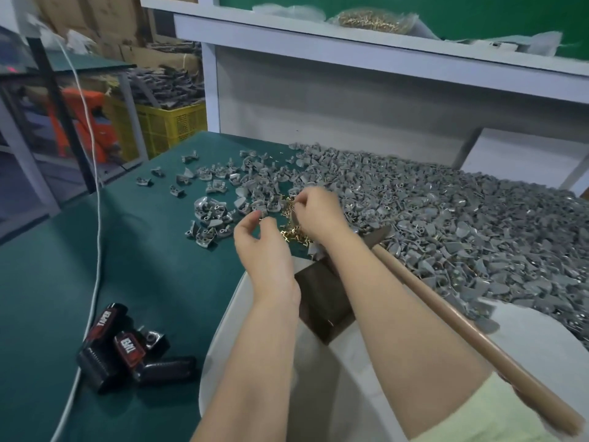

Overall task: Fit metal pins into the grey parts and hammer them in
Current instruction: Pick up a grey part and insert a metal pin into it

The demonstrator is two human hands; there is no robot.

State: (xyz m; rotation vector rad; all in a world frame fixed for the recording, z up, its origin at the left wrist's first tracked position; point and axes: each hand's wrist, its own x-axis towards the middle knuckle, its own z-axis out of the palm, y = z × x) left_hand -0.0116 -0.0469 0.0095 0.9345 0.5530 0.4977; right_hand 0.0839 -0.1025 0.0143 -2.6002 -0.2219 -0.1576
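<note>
A big heap of grey parts [446,218] covers the right of the green table, with looser grey parts [210,218] scattered to the left. Small brass pins [291,232] lie in a little pile at the centre. My right hand [314,212] hovers over the pins with its fingertips pinched together, seemingly on a pin. My left hand [261,247] is just left of the pile, fingers curled, thumb and forefinger close; what it holds is blurred. A hammer [462,317] with a wooden handle lies under my right forearm, its head by a dark metal block [322,301].
A white bowl-like rim [220,330] sits at the table's front edge beneath my arms. Black tape dispensers [127,352] lie front left beside a white cable [95,218]. A bag of brass pins [366,20] rests on the shelf behind. A yellow crate [172,122] stands far left.
</note>
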